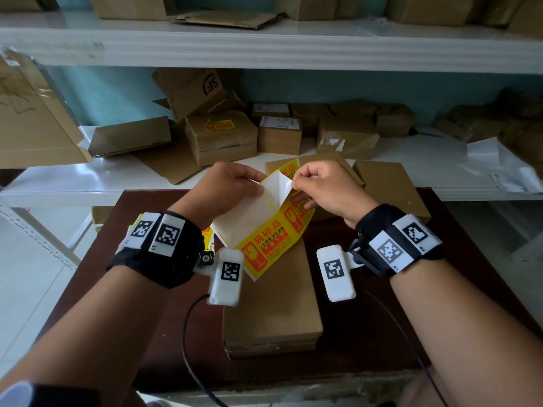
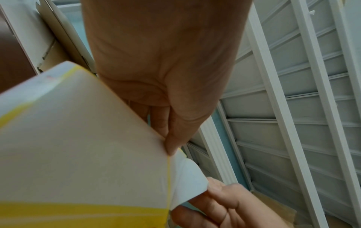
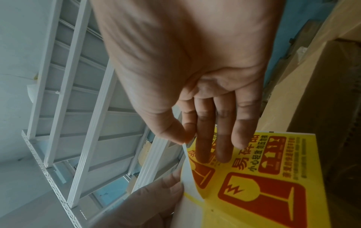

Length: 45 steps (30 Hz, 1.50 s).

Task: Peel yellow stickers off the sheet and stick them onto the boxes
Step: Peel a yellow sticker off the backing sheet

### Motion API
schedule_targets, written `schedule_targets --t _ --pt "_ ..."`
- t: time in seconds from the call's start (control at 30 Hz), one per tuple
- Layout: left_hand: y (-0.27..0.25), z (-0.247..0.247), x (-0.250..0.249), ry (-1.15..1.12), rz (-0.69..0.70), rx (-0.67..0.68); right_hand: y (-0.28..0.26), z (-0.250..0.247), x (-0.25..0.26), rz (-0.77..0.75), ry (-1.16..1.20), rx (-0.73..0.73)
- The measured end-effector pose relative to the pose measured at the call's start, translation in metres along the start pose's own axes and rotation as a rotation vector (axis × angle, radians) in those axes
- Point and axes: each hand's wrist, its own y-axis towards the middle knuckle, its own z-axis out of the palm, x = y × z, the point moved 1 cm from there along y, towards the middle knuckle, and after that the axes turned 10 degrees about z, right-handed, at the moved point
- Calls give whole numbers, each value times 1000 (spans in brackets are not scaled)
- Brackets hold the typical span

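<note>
Sticker (image 1: 283, 183) corner curls off the sheet (image 1: 264, 245); our right hand (image 1: 326, 190) pinches it, our left hand (image 1: 227, 188) pinches the sheet's edge above the box (image 1: 273, 312).

The sticker sheet (image 1: 266, 230) was hidden at its lower left behind the left wrist's camera housing (image 1: 226, 276), and both wrist views cut it off at the frame edge. The left hand (image 1: 226, 186) covered the sheet's near corner. The small print on the yellow sticker (image 3: 254, 177) was too blurred to read. Labels on the far boxes (image 1: 279, 121) were too small to tell.
</note>
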Motion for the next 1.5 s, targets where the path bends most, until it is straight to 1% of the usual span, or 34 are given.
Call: schedule_targets --t 0.4,0.77,1.5 --pt "3 -3 5 82 30 -18 0 0 -2 -10 12 31" --pt "5 -4 7 109 56 -8 0 0 -2 -8 19 47" --pt "5 -6 9 126 54 -14 -3 -5 -4 7 11 63"
